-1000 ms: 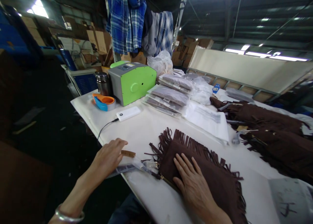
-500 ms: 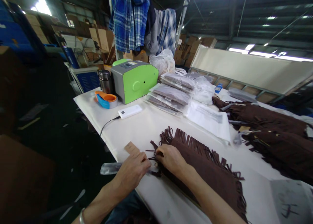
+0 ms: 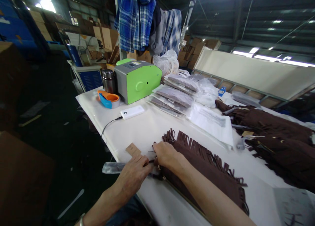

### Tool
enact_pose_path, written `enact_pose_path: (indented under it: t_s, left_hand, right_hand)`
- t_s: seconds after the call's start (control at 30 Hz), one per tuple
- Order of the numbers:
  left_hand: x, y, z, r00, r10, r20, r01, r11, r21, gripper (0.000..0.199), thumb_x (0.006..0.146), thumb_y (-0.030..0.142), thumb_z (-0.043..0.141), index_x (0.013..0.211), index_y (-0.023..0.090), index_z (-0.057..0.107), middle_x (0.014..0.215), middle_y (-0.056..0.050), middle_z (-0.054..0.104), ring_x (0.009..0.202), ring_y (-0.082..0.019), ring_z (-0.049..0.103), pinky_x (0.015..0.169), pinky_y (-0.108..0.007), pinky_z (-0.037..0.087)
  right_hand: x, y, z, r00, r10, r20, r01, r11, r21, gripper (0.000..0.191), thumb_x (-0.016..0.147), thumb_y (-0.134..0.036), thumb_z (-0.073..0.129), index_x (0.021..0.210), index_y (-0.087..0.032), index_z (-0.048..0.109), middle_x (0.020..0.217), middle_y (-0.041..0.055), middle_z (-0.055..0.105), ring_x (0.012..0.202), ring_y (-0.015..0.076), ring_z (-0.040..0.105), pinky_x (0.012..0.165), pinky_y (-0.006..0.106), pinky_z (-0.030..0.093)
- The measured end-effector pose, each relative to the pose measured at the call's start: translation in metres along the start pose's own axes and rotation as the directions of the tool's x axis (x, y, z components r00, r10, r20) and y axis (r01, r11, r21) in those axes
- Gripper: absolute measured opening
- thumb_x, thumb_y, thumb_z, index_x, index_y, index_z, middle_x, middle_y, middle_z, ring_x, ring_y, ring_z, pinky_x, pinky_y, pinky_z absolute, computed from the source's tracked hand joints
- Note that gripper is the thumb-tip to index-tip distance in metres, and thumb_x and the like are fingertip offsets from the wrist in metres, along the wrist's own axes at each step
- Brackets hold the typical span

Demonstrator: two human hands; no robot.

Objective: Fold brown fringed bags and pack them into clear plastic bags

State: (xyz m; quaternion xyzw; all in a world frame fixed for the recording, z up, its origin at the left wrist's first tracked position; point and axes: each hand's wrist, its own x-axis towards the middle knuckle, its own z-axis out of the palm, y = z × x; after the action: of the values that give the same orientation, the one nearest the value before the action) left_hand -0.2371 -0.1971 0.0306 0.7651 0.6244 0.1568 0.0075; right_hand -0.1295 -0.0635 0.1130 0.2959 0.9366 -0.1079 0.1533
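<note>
A dark brown fringed bag [image 3: 204, 173] lies flat on the white table, a zip running along its near edge. At its left corner my right hand [image 3: 167, 155] is closed, its fingertips partly hidden. My left hand [image 3: 136, 171] is closed just to the left, pinching a thin dark brown strap [image 3: 152, 161] that spans the gap between both hands. Next to the left hand's knuckles lies a tan card tag [image 3: 133, 149]. Beneath that hand, a clear plastic-wrapped strip [image 3: 113, 168] pokes out over the table's edge.
Further back sit a white power bank [image 3: 132, 112] with a cable, a tape dispenser [image 3: 109, 99], a steel flask [image 3: 108, 81] and a green-grey machine [image 3: 140, 81]. Bagged packets [image 3: 172, 98] are stacked mid-table. More brown fringed bags [image 3: 283, 147] lie at right. The table edge drops off on the left.
My right hand has shifted slightly left and its wrist has turned over the bag's corner. The left hand stays nearly in place. The view has shifted slightly.
</note>
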Motion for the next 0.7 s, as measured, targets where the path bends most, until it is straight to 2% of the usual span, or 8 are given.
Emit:
enact_pose_path:
  t_s: [0.07,0.17,0.3,0.43,0.5,0.6,0.67,0.7]
  left_hand:
    - [-0.001,0.000,0.003,1.000,-0.004,-0.022,0.004,1.000,-0.008,0.018,0.093,0.011,0.046,0.089,0.019,0.061,0.089,-0.004,0.055,0.081,-0.019,0.051,0.070,-0.032,0.041]
    - [-0.003,-0.001,0.006,0.999,-0.012,-0.047,0.011,1.000,-0.027,0.016,0.093,0.011,0.048,0.087,0.019,0.061,0.091,-0.004,0.057,0.083,-0.020,0.052,0.071,-0.032,0.042]
    - [-0.003,0.000,0.006,0.998,-0.020,-0.054,0.017,0.999,-0.051,0.016,0.093,0.011,0.049,0.086,0.019,0.060,0.094,-0.004,0.059,0.083,-0.019,0.053,0.072,-0.032,0.043]
    - [0.000,0.003,0.001,0.999,-0.037,-0.031,0.034,0.994,-0.103,0.011,0.094,0.019,0.055,0.084,0.020,0.061,0.093,-0.004,0.060,0.085,-0.019,0.054,0.076,-0.033,0.044]
    - [0.002,0.005,0.000,0.998,-0.058,-0.022,0.055,0.991,-0.123,0.015,0.094,0.024,0.056,0.081,0.020,0.061,0.090,-0.004,0.061,0.085,-0.019,0.056,0.077,-0.033,0.044]
    - [0.010,0.006,-0.001,0.984,-0.176,0.024,0.178,0.977,-0.119,0.017,0.097,0.024,0.050,0.085,0.021,0.061,0.089,-0.004,0.063,0.086,-0.020,0.059,0.076,-0.031,0.046]
    - [0.020,0.005,-0.001,0.957,-0.286,0.050,0.290,0.953,-0.089,0.012,0.095,0.022,0.050,0.102,0.022,0.060,0.098,-0.005,0.064,0.090,-0.021,0.062,0.074,-0.031,0.048]
    - [0.026,0.003,-0.001,0.946,-0.320,0.050,0.323,0.944,-0.071,0.020,0.094,0.020,0.051,0.114,0.022,0.056,0.105,-0.006,0.063,0.094,-0.022,0.063,0.075,-0.031,0.049]
  right_hand:
    - [0.001,-0.003,0.002,1.000,-0.009,-0.001,0.009,1.000,-0.018,0.025,0.074,-0.009,0.067,0.099,-0.011,0.070,0.101,0.0189,0.072,0.094,0.0304,0.069,0.075,0.034,0.052]
    - [-0.002,-0.006,0.008,1.000,-0.018,-0.016,0.018,1.000,-0.010,0.020,0.077,-0.006,0.062,0.095,-0.011,0.070,0.100,0.0183,0.072,0.094,0.0287,0.069,0.077,0.033,0.051]
    - [-0.005,0.003,0.021,0.993,0.027,-0.118,-0.019,0.997,0.073,0.023,0.085,-0.004,0.048,0.096,-0.011,0.067,0.101,0.0177,0.071,0.093,0.0251,0.068,0.078,0.032,0.048]
    - [-0.007,0.029,0.036,0.968,0.121,-0.220,-0.063,0.965,0.253,0.016,0.077,-0.006,0.054,0.085,-0.017,0.063,0.088,0.0073,0.071,0.083,0.0190,0.065,0.071,0.025,0.045]
    - [-0.007,0.040,0.042,0.953,0.181,-0.244,-0.086,0.931,0.356,0.013,0.075,-0.009,0.055,0.081,-0.018,0.060,0.081,0.0024,0.069,0.075,0.0152,0.063,0.064,0.021,0.043]
    - [-0.006,0.049,0.050,0.937,0.234,-0.261,-0.088,0.879,0.469,0.011,0.072,-0.010,0.055,0.078,-0.019,0.058,0.076,-0.0010,0.066,0.070,0.0130,0.060,0.060,0.019,0.040]
    - [-0.003,0.049,0.053,0.934,0.242,-0.262,-0.075,0.852,0.518,0.014,0.069,-0.008,0.055,0.078,-0.019,0.057,0.074,-0.0020,0.065,0.069,0.0125,0.059,0.059,0.019,0.039]
    - [-0.002,0.048,0.054,0.935,0.243,-0.260,-0.069,0.841,0.537,0.018,0.069,-0.007,0.054,0.081,-0.019,0.057,0.074,-0.0022,0.064,0.068,0.0123,0.058,0.058,0.019,0.038]
